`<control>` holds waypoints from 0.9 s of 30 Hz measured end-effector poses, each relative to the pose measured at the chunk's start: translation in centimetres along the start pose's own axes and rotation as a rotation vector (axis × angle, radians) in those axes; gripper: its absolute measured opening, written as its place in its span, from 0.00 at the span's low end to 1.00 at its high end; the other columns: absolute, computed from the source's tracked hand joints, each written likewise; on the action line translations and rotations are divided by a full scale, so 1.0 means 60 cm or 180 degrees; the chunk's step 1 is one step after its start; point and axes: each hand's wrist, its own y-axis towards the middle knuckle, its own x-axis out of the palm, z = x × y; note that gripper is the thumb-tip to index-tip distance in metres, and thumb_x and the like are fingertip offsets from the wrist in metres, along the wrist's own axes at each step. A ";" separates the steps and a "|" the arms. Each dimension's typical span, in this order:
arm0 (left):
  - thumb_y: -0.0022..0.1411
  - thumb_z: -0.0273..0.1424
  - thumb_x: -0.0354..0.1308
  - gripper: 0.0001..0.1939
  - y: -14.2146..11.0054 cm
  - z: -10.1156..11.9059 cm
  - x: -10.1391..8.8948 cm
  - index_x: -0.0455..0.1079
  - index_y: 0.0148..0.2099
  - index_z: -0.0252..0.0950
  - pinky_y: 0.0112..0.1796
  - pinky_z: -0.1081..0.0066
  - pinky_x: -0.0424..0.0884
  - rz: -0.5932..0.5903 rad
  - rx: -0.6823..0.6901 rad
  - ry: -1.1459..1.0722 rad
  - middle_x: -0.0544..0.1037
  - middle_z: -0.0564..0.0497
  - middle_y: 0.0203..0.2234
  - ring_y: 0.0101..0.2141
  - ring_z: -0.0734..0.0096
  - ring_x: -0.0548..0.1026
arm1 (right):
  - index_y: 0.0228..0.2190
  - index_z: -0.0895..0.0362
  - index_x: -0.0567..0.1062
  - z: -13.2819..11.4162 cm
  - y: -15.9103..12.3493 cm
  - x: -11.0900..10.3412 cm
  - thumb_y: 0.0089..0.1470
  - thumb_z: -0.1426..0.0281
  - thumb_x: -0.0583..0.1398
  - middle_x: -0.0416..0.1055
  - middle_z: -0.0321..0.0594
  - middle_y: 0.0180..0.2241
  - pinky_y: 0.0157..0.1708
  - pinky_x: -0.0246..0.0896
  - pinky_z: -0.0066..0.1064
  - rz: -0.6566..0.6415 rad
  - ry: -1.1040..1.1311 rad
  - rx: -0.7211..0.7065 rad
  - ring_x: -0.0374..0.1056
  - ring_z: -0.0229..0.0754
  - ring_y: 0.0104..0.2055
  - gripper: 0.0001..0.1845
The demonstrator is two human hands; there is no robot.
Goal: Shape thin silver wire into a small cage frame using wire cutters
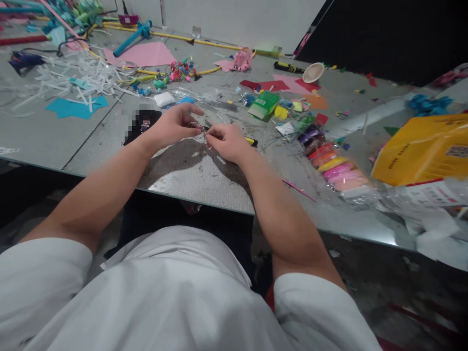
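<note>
Fingers of our left hand [174, 123] and right hand [229, 142] meet in close pinches on a small shiny piece [202, 133], while one left finger stands clear of it. We have it just above the tabletop [91, 141], to the left of the green packet [263, 106] and nearer to us. Its exact shape is too small to tell, though a thin, curved line seems to run off by the left fingertips.

We judge it very light, probably smooth and a little slippery, and likely to bend or spring if squeezed hard. We would take hold at the very ends, with fingertip pads only, one hand steadying and the other adjusting gently.

Left of the green packet we see a white block [164, 100], and beyond that, nearer to us, a dark pouch [149, 119]. A dark pen [251, 142] pokes out past our right hand, on the near side of the packet. Farther right of it, also nearer us, lie coloured discs in clear wrap [340, 168], then a yellow bag [424, 151].
</note>
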 end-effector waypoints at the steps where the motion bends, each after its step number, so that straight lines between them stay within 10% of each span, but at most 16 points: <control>1: 0.64 0.22 0.87 0.27 -0.001 0.003 0.000 0.83 0.60 0.40 0.55 0.59 0.88 0.0008 -0.0032 -0.0040 0.88 0.48 0.41 0.52 0.52 0.94 | 0.37 0.52 0.82 0.003 0.001 0.001 0.78 0.67 0.73 0.81 0.39 0.32 0.49 0.80 0.43 -0.0004 0.0065 0.0002 0.81 0.48 0.38 0.13; 11: 0.80 0.36 0.78 0.09 -0.003 0.015 0.005 0.83 0.49 0.40 0.45 0.67 0.84 0.0177 -0.0209 -0.0307 0.91 0.46 0.41 0.46 0.60 0.92 | 0.39 0.46 0.76 0.032 0.017 0.008 0.74 0.46 0.79 0.82 0.35 0.31 0.42 0.83 0.43 0.0050 0.0972 -0.0006 0.81 0.47 0.34 0.25; 20: 0.74 0.24 0.80 0.10 0.009 0.000 0.009 0.82 0.43 0.39 0.44 0.67 0.84 0.0070 0.0270 -0.0021 0.87 0.50 0.36 0.37 0.68 0.84 | 0.38 0.48 0.75 -0.005 -0.003 0.008 0.84 0.68 0.70 0.85 0.35 0.33 0.44 0.78 0.36 -0.0207 0.1088 0.0373 0.77 0.42 0.34 0.17; 27: 0.79 0.27 0.78 0.13 0.004 0.015 0.010 0.78 0.42 0.39 0.48 0.63 0.89 0.0198 0.0065 0.0106 0.83 0.51 0.33 0.37 0.67 0.86 | 0.39 0.48 0.76 -0.012 -0.006 0.006 0.84 0.67 0.70 0.85 0.35 0.32 0.45 0.82 0.37 -0.0311 0.0942 0.0388 0.80 0.44 0.34 0.15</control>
